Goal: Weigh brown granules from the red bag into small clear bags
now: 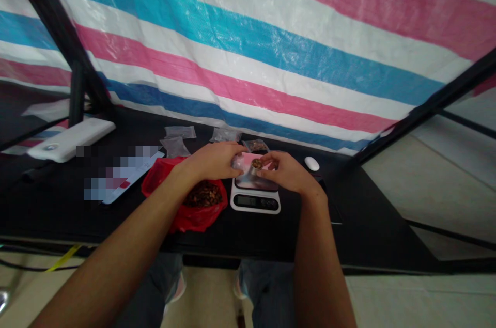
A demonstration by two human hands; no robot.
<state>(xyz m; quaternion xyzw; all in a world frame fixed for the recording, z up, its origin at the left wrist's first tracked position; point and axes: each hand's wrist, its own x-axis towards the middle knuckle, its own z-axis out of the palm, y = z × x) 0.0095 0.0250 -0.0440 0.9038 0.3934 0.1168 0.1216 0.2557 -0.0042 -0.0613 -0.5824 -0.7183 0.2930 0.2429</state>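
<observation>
Together, two bare hands meet over a white scale [256,202] on a black counter [372,224]. The right hand [287,173] has thumb and fingers clamped around a small metal cup [254,171] of brown pieces [256,163], above the scale's plate; whether the cup rests on it cannot be told. The left hand [219,159] appears to have its fingers pinched on a clear pouch [237,162], just beside the cup at nine o'clock.

From the scale, a red bag [196,219] sits open at nine o'clock, partly hidden by the left forearm, with plenty of similar pieces inside. At twelve lies a packet [256,146] with brown contents; at ten to eleven, clear sachets [180,132] look flat. A mouse [312,164] lies between two and three.

By appearances, the work is partway: the cup is loaded and one packet seems filled, while the pouch shows no pieces and the sachets look unfilled.
</observation>
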